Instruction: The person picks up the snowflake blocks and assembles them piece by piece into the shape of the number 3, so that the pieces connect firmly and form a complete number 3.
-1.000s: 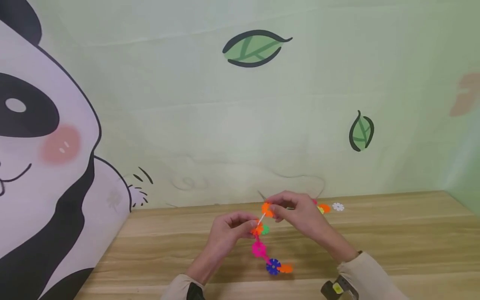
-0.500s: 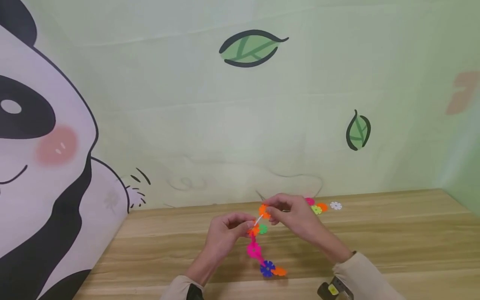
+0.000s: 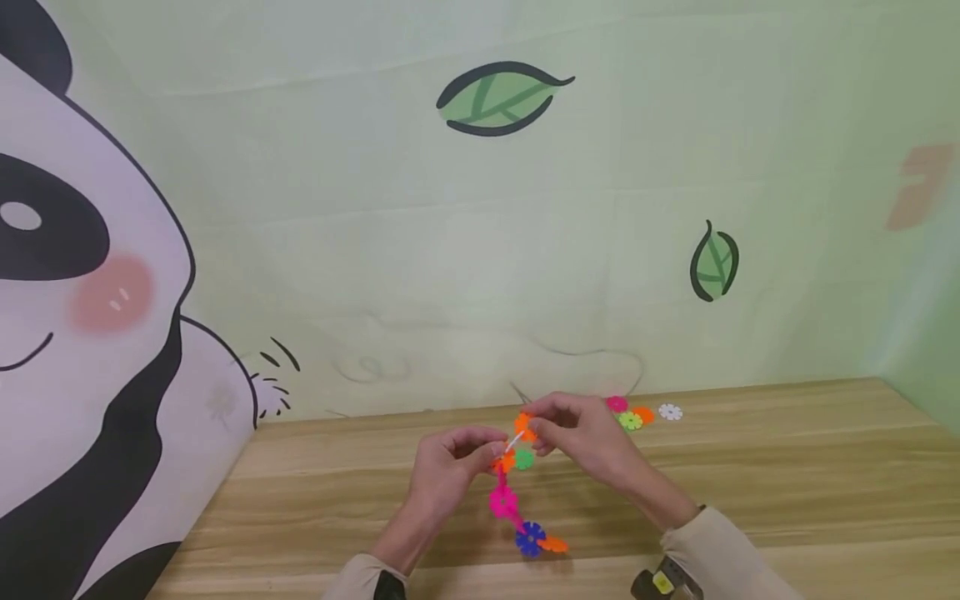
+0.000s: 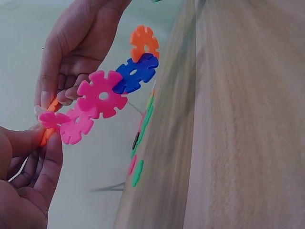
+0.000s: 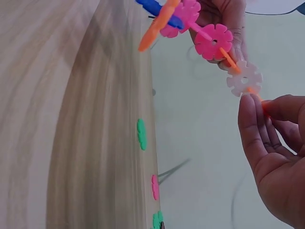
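Note:
Above the table hangs a chain of slotted flower-shaped plastic discs, joined edge to edge. My left hand (image 3: 450, 467) pinches an orange flower disc (image 3: 507, 461) between thumb and fingers. A second orange flower disc (image 3: 523, 425) is pinched by my right hand (image 3: 588, 437), up and to the right. Between these two sits a white flower disc (image 5: 244, 78), joined at least to the left-hand orange one; fingertips partly hide its other edge. Below my left hand dangle pink discs (image 3: 503, 502), a blue disc (image 3: 531, 539) and an end orange disc (image 3: 554, 544).
Loose discs lie on the wooden table (image 3: 787, 483): green (image 3: 523, 459) behind the chain, and pink (image 3: 617, 404), yellow-green (image 3: 631, 421), orange (image 3: 643, 415) and white (image 3: 671, 412) at the back right. A printed cloth (image 3: 360, 208) with a panda stands behind the table.
The hands keep their pinches and have shifted slightly left and down in the head view. The chain's lower end has moved a little left. More loose discs show past my right hand.

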Tool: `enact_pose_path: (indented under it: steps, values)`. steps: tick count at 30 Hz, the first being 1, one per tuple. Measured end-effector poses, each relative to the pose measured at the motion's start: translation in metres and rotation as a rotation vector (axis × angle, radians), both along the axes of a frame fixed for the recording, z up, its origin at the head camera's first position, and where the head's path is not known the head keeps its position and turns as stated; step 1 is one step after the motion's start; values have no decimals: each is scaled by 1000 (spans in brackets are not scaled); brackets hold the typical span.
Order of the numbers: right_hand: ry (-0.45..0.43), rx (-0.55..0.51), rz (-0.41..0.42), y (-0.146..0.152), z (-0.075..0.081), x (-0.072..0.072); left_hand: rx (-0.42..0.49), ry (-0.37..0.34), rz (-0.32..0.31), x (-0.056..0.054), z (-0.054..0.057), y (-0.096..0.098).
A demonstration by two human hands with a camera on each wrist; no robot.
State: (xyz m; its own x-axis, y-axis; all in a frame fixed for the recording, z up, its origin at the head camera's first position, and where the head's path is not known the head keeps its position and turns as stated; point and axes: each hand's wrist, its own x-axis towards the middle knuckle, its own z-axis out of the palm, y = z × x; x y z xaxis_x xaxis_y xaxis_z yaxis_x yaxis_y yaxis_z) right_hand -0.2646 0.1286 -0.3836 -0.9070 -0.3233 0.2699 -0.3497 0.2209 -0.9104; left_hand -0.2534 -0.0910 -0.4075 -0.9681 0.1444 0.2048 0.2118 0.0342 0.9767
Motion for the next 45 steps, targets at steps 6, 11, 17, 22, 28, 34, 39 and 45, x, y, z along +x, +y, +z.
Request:
enact_pose_path:
  steps: [6,11,17,22,28,34,39,45]
  values:
    - [-6,-16,19,1,2,1,6,-3,-12,0,0,0]
    - [45,32,16,3,6,3,18,-23,-66,0,0,0]
    - [53,79,-40,2,8,3,28,-44,-99,1,0,0]
    - [39,73,-22,1,8,3,12,-48,-92,1,1,0]
    - [49,115,-1,-2,5,3,-9,-35,-58,1,1,0]
    - [54,131,23,-4,5,2,6,-28,-64,-1,0,-3]
    - [49,111,-3,7,7,-1,11,-39,-43,-3,0,-4]
    - [79,84,-92,25,6,-15,-3,-62,-16,-3,1,-5]
